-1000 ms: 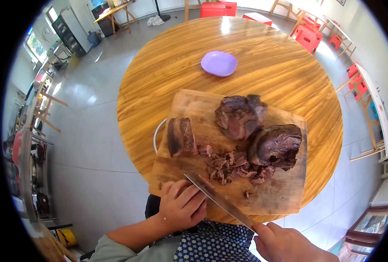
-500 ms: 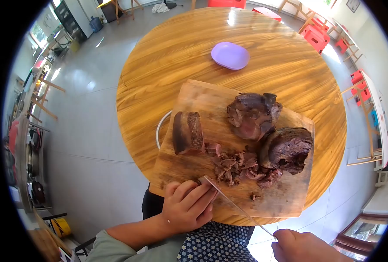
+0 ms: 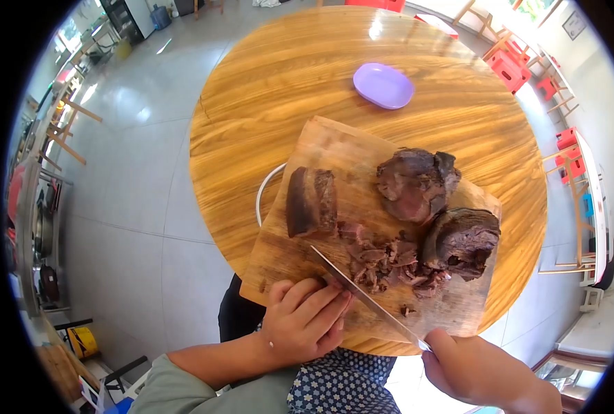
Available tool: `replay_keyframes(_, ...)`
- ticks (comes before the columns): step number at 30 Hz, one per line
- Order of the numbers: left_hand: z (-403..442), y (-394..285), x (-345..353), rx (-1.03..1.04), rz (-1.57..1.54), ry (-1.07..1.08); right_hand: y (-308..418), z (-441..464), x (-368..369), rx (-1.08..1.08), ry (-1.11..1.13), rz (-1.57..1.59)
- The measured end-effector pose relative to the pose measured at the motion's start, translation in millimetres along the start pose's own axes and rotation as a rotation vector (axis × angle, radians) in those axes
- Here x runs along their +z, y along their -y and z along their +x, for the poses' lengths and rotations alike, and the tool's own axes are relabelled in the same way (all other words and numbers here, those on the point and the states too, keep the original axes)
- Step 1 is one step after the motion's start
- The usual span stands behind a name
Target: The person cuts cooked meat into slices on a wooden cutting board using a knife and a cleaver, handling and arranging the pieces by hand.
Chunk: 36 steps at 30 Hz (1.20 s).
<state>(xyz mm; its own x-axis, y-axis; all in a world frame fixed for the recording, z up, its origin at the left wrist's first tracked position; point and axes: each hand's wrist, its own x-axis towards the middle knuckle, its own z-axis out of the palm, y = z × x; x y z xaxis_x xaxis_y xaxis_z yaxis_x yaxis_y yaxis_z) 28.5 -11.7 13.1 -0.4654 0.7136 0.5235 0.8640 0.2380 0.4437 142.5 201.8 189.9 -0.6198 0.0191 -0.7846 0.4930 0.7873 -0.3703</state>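
Note:
My right hand (image 3: 469,366) grips a long knife (image 3: 369,298) by its handle, the blade slanting up and left over the wooden board (image 3: 272,272). My left hand (image 3: 307,319) is at the board's near edge, fingers curled and pressed down beside the blade; a dark piece shows under the fingertips, mostly hidden. Sliced and chopped meat (image 3: 383,259) lies mid-board. A block of dark meat (image 3: 312,202) stands at the left, and two large chunks, one (image 3: 417,185) toward the back and one (image 3: 462,241) at the right, rest on the board.
A purple plate (image 3: 383,86) sits on the round wooden table (image 3: 251,90) beyond the board. A white ring-shaped handle (image 3: 262,193) sticks out at the board's left. Red stools (image 3: 508,67) and a white side table (image 3: 595,200) stand at the right.
The view has shifted, so the board and plate appear farther right. The knife's blade has swung and moved beside my left fingertips, its tip now reaching farther up the board.

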Motion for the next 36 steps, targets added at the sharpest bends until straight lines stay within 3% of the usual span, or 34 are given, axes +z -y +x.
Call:
replay_keyframes(4, 1, -2, 0, 0.033, 0.033, -0.012, 3, 20, 4, -0.017, -0.058, 0.018)
replay_keyframes(9, 0, -6, 1, 0.019, 0.087, -0.035, -18, 49, 30, -0.368, -0.23, 0.152)
replay_keyframes(16, -1, -6, 2, 0.08, 0.124, -0.051, -35, 44, 47, -0.495, -0.364, 0.189)
replay_keyframes(18, -1, -6, 2, 0.095, 0.075, -0.048, -37, 23, 45, -0.293, -0.262, 0.15)
replay_keyframes(21, 3, -11, -3, 0.1, 0.035, -0.047, -43, 6, 48, -0.191, -0.198, 0.084)
replay_keyframes(25, -4, -6, 2, 0.032, 0.012, -0.066, -27, 20, 39, -0.172, -0.179, 0.084)
replay_keyframes(33, -6, -2, 0, 0.02, -0.003, -0.072, -9, 82, 44, -0.519, -0.416, 0.144)
replay_keyframes(36, -7, -1, 0, 0.017, -0.013, -0.069, -21, 61, 34, -0.317, -0.371, 0.096)
